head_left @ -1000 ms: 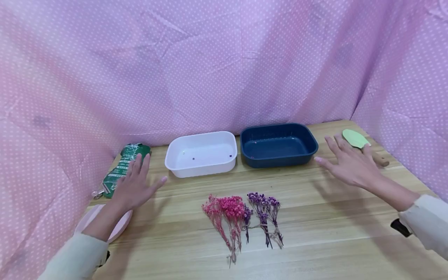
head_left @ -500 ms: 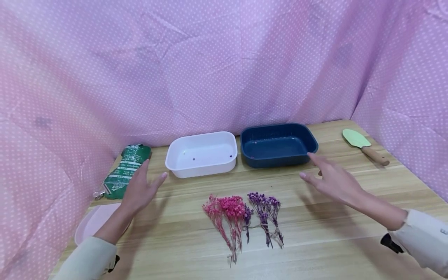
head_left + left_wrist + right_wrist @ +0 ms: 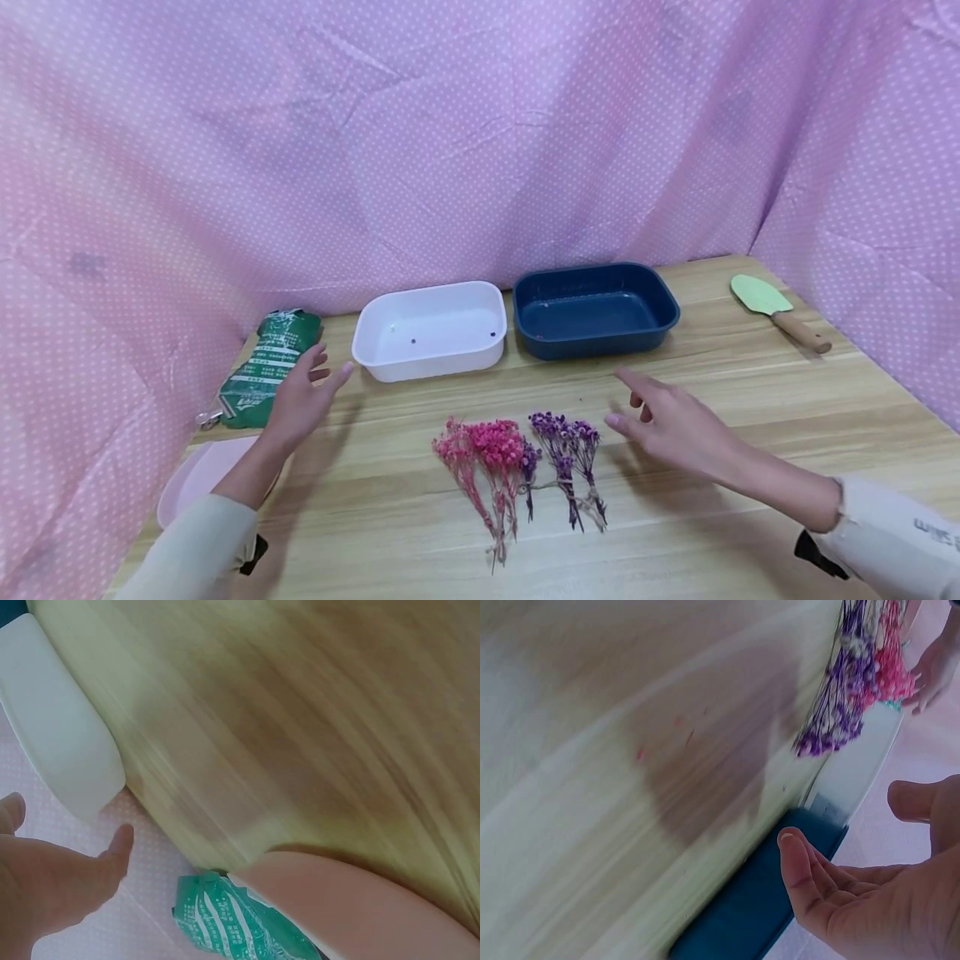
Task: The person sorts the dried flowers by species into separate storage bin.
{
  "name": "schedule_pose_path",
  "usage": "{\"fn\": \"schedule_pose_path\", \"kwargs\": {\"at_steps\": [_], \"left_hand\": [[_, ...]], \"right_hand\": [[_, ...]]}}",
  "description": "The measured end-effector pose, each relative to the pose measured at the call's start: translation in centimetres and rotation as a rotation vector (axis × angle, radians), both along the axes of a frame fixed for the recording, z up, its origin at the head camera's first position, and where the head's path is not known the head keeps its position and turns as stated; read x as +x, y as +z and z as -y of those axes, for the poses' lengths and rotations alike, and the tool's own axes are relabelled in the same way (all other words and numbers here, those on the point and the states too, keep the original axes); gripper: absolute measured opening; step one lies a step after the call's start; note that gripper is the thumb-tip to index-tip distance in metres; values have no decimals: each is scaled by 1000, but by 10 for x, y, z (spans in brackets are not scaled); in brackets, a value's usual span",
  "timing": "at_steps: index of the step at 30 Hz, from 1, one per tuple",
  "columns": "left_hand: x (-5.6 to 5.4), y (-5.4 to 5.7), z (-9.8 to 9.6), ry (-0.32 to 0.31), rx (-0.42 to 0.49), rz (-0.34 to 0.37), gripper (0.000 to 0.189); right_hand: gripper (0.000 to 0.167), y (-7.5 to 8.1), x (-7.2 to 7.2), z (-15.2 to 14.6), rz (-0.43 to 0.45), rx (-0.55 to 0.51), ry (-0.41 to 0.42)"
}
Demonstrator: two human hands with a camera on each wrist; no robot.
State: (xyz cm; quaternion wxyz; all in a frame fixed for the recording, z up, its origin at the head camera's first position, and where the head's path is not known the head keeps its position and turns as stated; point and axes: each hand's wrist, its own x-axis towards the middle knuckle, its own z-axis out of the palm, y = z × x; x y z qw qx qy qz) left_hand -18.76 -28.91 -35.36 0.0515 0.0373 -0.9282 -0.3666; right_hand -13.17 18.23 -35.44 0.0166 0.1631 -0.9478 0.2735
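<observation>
Over the left side of the table my left hand (image 3: 300, 404) hovers with relaxed fingers and nothing in it, beside a green printed bag (image 3: 268, 371). My right hand (image 3: 678, 429) is above the table in front of the dark blue basin (image 3: 600, 346); its fingers bend loosely and hold nothing. Between the hands lie bunches of dried flowers: pink ones (image 3: 495, 446) and purple ones (image 3: 558, 442), their stems toward me. The right fingertips are a short way right of the purple flowers. At the back, a white basin (image 3: 431, 362) stands left of the blue one.
A trowel with a light green blade (image 3: 761, 295) and wooden handle lies at the right back. A pale pink plate (image 3: 191, 479) sits at the left edge, partly behind the left forearm. Pink dotted cloth (image 3: 450, 150) hangs behind and along both sides of the table.
My right hand has moved left and toward me, from near the trowel to beside the purple flowers, its fingers bending. The left hand has shifted slightly right, its fingers less spread.
</observation>
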Motion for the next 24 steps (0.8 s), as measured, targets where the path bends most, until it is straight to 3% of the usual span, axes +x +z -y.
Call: {"fn": "schedule_pose_path", "kwargs": {"at_steps": [14, 19, 22, 24], "left_hand": [[-14, -5, -2, -18, 274, 13, 79], [-20, -9, -3, -17, 426, 36, 78], [-23, -13, -5, -9, 489, 35, 77], [-25, -16, -6, -2, 499, 31, 75]], "right_hand": [[60, -11, 16, 21, 100, -112, 34], [39, -18, 24, 32, 163, -99, 31], [46, -20, 27, 39, 179, -39, 9], [62, -21, 29, 41, 168, 20, -2]]}}
